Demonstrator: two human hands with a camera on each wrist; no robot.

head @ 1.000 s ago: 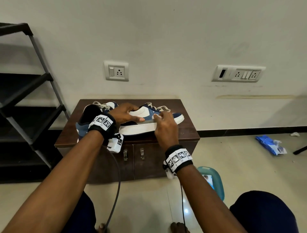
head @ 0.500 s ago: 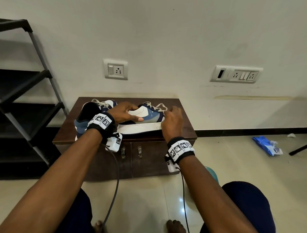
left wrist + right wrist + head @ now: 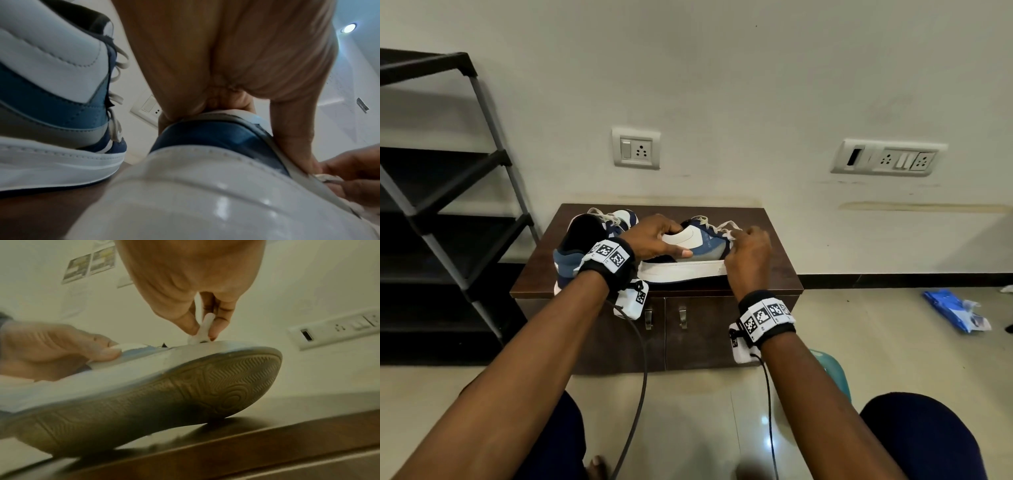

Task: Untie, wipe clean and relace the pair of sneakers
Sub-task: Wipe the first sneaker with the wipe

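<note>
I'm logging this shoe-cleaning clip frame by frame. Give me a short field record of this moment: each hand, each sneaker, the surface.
left hand: grips the near sneaker at its collar, steadying it
right hand: fingers pinch a white lace at the toe end
near sneaker: tilted onto its side, tread facing the right wrist camera
far sneaker: upright on the cabinet, laces loose
cabinet: brown wood, bears both sneakers
</note>
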